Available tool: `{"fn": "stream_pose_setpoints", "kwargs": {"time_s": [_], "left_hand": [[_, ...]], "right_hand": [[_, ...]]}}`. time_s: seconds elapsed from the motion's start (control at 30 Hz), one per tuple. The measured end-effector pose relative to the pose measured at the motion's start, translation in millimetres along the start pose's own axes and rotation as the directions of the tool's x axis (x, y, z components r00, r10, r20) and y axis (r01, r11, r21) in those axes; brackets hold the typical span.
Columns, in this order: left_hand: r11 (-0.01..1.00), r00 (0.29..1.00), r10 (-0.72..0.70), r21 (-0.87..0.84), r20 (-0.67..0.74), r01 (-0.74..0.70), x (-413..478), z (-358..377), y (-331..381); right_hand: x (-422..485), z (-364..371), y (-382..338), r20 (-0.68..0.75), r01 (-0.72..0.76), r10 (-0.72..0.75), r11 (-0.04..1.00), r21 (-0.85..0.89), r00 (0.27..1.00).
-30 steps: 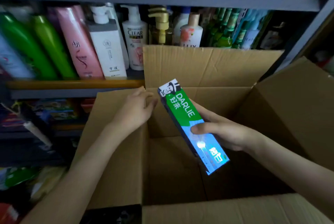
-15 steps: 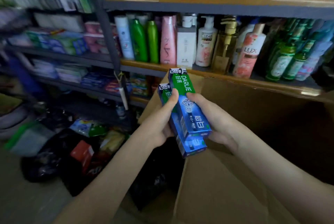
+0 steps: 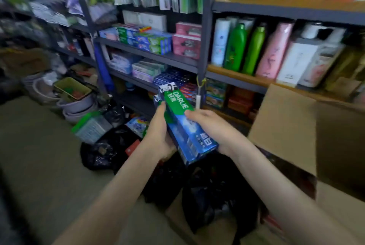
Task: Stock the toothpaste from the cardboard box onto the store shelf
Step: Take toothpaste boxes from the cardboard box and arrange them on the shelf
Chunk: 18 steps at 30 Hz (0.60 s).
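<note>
Two green-and-blue Darlie toothpaste boxes (image 3: 182,118) are lying stacked between the hands, tilting up and away from the person. The left hand (image 3: 158,136) is gripping them from the left side. The right hand (image 3: 214,129) is curling round them from the right. The open cardboard box (image 3: 286,126) is standing just right of the right hand. Beyond the hands, a grey store shelf (image 3: 158,58) is holding other toothpaste cartons (image 3: 152,42), and shampoo bottles (image 3: 237,45) are standing further right.

Both forearms show bare from the wrist to the frame's lower edge. The left hand (image 3: 158,136) and the right hand (image 3: 215,130) are bare as well, with slender fingers (image 3: 197,114). The nails are too blurred to describe.
</note>
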<state>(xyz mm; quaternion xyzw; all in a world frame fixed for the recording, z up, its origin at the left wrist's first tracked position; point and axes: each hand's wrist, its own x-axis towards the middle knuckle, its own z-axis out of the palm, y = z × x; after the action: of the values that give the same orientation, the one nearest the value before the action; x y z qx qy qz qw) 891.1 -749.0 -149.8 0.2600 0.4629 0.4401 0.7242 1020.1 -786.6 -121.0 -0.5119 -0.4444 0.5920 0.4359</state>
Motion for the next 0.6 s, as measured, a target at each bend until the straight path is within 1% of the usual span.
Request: {"fn": "stream_pose_setpoints", "kwargs": {"time_s": [0.07, 0.17, 0.23, 0.3, 0.47, 0.53, 0.6], "left_hand": [[0.999, 0.998, 0.021, -0.029, 0.053, -0.019, 10, -35, 30], [1.0, 0.998, 0.023, 0.012, 0.06, -0.024, 25, -86, 74], [0.999, 1.0, 0.017, 0.041, 0.009, -0.018, 39, -114, 99], [0.999, 0.997, 0.028, 0.044, -0.066, -0.025, 58, -137, 121], [0.995, 0.99, 0.037, -0.087, -0.135, -0.049, 112, -180, 162], [0.986, 0.985, 0.061, -0.141, -0.164, -0.085, 138, -195, 176], [0.975, 0.969, 0.096, -0.175, -0.229, -0.138, 167, -208, 190]], "right_hand": [[29, 45, -2, 0.056, -0.008, 0.014, 0.996, -0.091, 0.998], [75, 99, -11, 0.111, -0.005, 0.014, 0.997, -0.081, 0.994], [103, 129, -15, 0.154, -0.03, 0.04, 0.997, -0.067, 0.987], [131, 151, -15, 0.153, -0.049, 0.055, 0.998, -0.042, 0.987], [201, 181, -19, 0.162, -0.158, 0.164, 0.986, -0.051, 0.973], [230, 189, -21, 0.128, -0.203, 0.211, 0.977, -0.07, 0.969], [262, 199, -25, 0.119, -0.228, 0.239, 0.969, -0.099, 0.964]]}}
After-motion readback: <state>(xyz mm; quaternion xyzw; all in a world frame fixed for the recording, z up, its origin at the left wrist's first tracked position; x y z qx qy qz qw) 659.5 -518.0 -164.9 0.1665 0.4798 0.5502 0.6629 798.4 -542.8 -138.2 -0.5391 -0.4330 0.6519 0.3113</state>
